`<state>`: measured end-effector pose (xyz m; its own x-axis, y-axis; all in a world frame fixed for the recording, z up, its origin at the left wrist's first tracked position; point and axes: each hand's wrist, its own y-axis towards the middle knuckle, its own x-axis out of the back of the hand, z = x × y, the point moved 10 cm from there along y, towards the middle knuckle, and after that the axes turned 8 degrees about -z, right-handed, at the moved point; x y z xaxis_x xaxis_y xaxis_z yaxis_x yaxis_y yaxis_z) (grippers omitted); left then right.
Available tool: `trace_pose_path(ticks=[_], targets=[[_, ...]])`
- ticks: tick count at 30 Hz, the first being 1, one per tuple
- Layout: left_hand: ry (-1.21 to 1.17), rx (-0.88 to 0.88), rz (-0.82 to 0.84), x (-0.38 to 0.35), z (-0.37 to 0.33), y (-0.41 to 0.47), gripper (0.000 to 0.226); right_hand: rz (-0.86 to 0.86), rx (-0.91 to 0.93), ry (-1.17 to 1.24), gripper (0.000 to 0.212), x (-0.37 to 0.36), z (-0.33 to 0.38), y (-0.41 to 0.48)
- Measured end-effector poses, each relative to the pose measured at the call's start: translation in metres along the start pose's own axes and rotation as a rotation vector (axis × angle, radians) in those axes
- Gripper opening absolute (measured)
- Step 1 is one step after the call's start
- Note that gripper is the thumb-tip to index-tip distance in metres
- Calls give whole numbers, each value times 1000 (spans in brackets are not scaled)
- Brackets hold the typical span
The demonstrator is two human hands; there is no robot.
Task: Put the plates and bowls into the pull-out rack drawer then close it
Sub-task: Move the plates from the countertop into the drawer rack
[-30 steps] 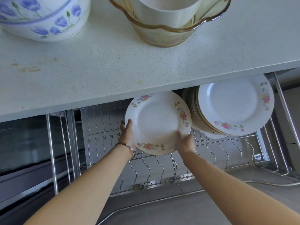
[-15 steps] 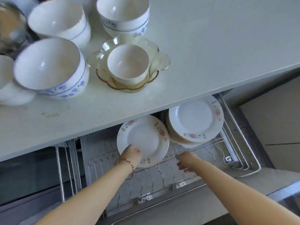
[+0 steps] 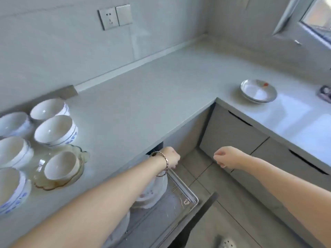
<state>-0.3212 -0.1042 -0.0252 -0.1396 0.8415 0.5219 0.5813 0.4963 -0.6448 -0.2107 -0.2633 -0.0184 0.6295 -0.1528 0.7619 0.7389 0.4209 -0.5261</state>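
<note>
The pull-out wire rack drawer [image 3: 186, 192] stands open below the countertop, with floral plates [image 3: 154, 190] upright in it, partly hidden by my left forearm. My left hand [image 3: 172, 159], bracelet at the wrist, hovers over the drawer's far end with fingers curled and nothing in it. My right hand [image 3: 225, 159] hangs in the air to the right, loosely closed and empty. Several white bowls with blue patterns [image 3: 55, 130] sit on the counter at the left. One small bowl sits inside an amber glass dish [image 3: 60, 169]. A stack of shallow dishes [image 3: 258, 93] rests on the right counter.
The grey L-shaped countertop [image 3: 152, 97] wraps round the corner. Closed grey cabinet drawers [image 3: 232, 133] face me on the right. A wall socket [image 3: 114, 17] and a window [image 3: 315, 18] lie beyond. Tiled floor [image 3: 202, 172] shows beside the open drawer.
Both hands have let go of the floral plate, now standing in the rack, and risen above the drawer. My view has swung up and to the right toward the counter corner.
</note>
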Motion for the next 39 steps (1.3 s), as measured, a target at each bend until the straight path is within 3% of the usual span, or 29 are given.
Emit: trace_pose_path(ticks=[5,7,10,14,19,21,24,30,32,35,39], targets=[[-59,-159,-25,-55,-139,10,16,-123,2,2,26,136,-84,18],[-70,-206,-48,-73,-189,15,22,-167,9,-35,32,181,-115,29],[-14,-275,-93,-96,-253,28,26,-211,-27,-40,43,235,-161,42],[21,-294,-105,-124,-313,54,13,-264,-28,-16,40,287,-202,75],[-120,-135,-93,-145,-349,117,26,-279,-91,118,38,308,-235,144],[-142,-101,-107,-151,-363,150,11,-268,-131,182,38,310,-246,177],[-172,-19,-42,-164,-379,206,43,-255,-185,205,39,314,-262,228],[-173,83,51,-183,-406,312,50,-222,-368,353,49,313,-291,333],[-165,84,61,-189,-414,338,44,-220,-447,458,55,309,-299,360],[-99,42,79,-196,-419,365,6,-208,-532,617,50,299,-304,387],[-4,-1,116,-206,-417,382,12,-204,-599,748,45,288,-311,397]])
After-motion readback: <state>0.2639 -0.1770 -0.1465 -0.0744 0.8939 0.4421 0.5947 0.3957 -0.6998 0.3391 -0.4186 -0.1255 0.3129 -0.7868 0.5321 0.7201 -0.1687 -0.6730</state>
